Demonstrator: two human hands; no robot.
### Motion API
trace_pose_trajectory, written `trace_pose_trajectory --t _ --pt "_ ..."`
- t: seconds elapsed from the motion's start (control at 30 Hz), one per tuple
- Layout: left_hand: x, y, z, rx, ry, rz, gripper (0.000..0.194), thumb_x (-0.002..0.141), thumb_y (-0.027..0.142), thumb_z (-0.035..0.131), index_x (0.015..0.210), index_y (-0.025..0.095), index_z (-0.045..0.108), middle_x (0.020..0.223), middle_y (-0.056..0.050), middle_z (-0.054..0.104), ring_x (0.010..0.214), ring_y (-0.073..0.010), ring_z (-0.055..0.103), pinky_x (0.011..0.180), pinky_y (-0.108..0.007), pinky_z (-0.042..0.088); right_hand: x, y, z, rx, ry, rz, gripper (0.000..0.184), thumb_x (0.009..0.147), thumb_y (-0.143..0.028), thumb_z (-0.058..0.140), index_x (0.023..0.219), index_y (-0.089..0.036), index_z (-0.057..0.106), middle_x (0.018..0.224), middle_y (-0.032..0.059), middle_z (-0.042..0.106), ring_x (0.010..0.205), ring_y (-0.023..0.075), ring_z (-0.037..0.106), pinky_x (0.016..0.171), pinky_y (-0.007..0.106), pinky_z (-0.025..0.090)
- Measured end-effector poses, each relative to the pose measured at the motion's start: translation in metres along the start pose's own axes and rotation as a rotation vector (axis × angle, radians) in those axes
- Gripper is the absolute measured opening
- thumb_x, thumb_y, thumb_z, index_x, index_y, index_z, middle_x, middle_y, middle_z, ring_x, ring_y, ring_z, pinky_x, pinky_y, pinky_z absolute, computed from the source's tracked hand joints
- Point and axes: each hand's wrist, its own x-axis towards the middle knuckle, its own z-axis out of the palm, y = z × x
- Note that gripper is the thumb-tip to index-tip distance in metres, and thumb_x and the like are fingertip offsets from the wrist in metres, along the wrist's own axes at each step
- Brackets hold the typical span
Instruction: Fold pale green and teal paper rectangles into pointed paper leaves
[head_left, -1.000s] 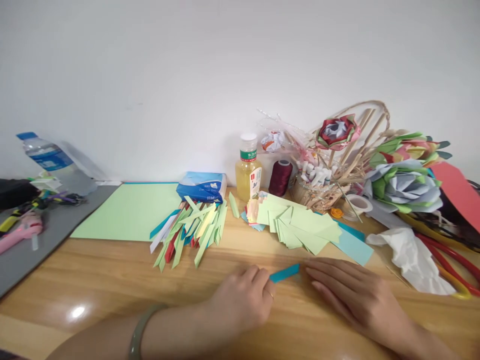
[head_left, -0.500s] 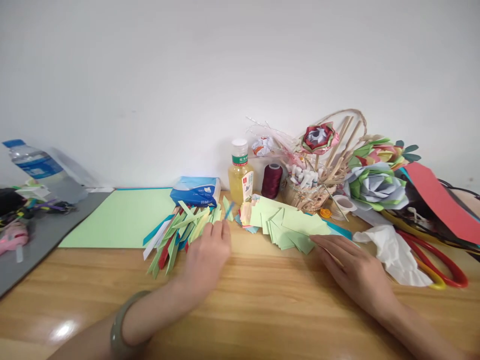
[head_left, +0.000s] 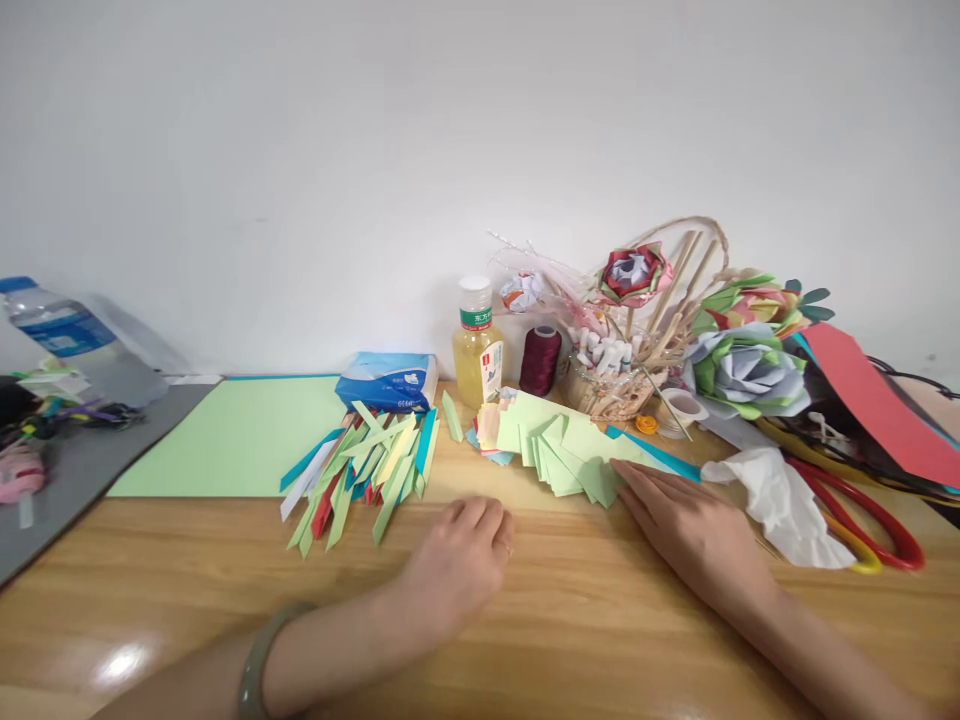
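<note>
My left hand (head_left: 465,560) is low over the wooden table near its middle, fingers curled closed, with nothing showing in it. To its upper left lies a heap of folded paper strips (head_left: 382,455) in green, blue, red and white. My right hand (head_left: 690,525) stretches its fingers flat, their tips touching the right edge of a spread of pale green paper pieces (head_left: 562,450). Smaller pink and blue papers (head_left: 491,425) peek out at that spread's left end. One loose green strip (head_left: 451,417) lies between the heap and the spread.
Behind stand a blue tissue pack (head_left: 386,380), a yellow drink bottle (head_left: 478,350), a maroon thread spool (head_left: 540,360) and a basket (head_left: 607,390). Paper flowers (head_left: 750,370), a crumpled tissue (head_left: 780,505) and red-handled scissors (head_left: 892,530) lie right. A green sheet (head_left: 225,440) is left.
My left hand has drawn back from the strips toward me and right. The blue strip seen at its fingers now lies on the heap. My right hand has stayed by the green papers.
</note>
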Motion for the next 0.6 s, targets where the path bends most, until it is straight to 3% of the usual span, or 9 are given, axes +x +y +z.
trace_pose_trajectory --t 0.13,0.27,0.47,0.6 --pt "0.0 0.001 0.002 0.008 0.001 0.012 0.024 0.088 0.015 0.055 0.111 0.008 0.058 0.103 -0.011 0.065 0.091 -0.0223 0.06 0.071 -0.032 0.051 0.004 -0.002 -0.001 0.004 -0.012 0.042 0.037 0.096 -0.028 0.033 0.113 -0.013 0.062 0.105 0.0106 0.07 0.091 0.0247 0.068 0.066 0.034 0.056" --pt "-0.001 0.004 0.002 0.03 -0.027 0.021 0.028 0.087 0.013 0.054 0.114 0.007 0.057 0.107 -0.013 0.064 0.094 -0.0239 0.06 0.072 -0.032 0.053 0.013 -0.005 0.006 0.008 -0.006 0.087 0.043 0.094 -0.038 0.038 0.118 -0.008 0.058 0.116 0.0171 0.064 0.106 0.0303 0.061 0.073 0.04 0.056" --pt "-0.003 0.006 0.003 0.049 -0.064 0.076 0.037 0.086 0.007 0.049 0.123 0.004 0.05 0.119 -0.018 0.058 0.103 -0.0254 0.058 0.076 -0.034 0.053 0.02 -0.005 0.018 0.075 0.034 0.057 0.037 0.096 -0.027 0.034 0.114 -0.009 0.061 0.108 0.0166 0.068 0.096 0.0242 0.067 0.075 0.034 0.056" --pt "-0.004 0.006 0.003 -0.012 0.034 0.031 0.037 0.085 0.005 0.047 0.121 0.007 0.05 0.117 -0.015 0.059 0.102 -0.0239 0.057 0.075 -0.032 0.053 0.022 0.0 0.008 0.108 0.123 0.091 0.034 0.096 -0.022 0.035 0.115 -0.008 0.059 0.113 0.0156 0.066 0.101 0.0226 0.064 0.081 0.034 0.054"
